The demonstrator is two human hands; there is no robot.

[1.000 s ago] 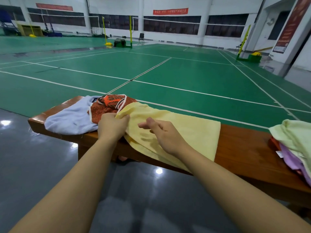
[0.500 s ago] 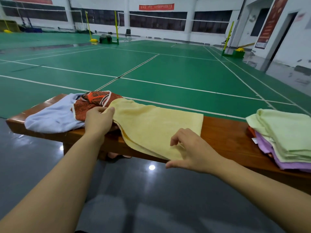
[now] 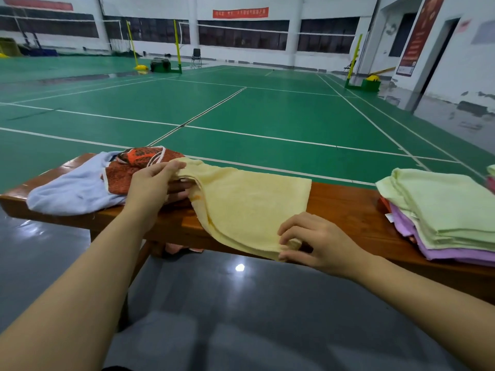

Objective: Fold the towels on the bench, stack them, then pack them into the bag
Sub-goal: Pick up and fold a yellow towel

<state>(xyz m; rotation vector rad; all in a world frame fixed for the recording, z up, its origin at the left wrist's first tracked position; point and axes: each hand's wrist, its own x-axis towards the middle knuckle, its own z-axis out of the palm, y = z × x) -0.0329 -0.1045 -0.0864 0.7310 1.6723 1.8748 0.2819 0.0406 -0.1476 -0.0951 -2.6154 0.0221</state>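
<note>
Half a second ago my right hand [image 3: 318, 242] lay on the yellow towel [image 3: 249, 207] near the front edge of the bench [image 3: 345, 207]; now its thumb and fingertips pinch the towel's near right corner, which hangs just over that front edge. My left hand [image 3: 152, 186] has shifted its hold: the thumb lies on top of the towel's far left corner and the fingers curl beneath it, so both hands are clamped on the cloth. The towel lies spread across the middle of the bench, its left part lifted slightly off the wood.

Just beside my left hand, toward the bench's left end, an orange patterned towel [image 3: 128, 170] with white trim lies crumpled on a pale blue towel [image 3: 72, 188]; my hand rests against the orange one. At the bench's right end sits a stack of folded towels [image 3: 444, 210] (light green on top, purple below, a sliver of red at its left side), well apart from the yellow towel. A small white label shows at the stack's left edge, too small to read.

Beyond the bench lies a green court [image 3: 241, 111] with white lines. A red banner [image 3: 240, 13] hangs on the far wall; its writing is illegible to me.
</note>
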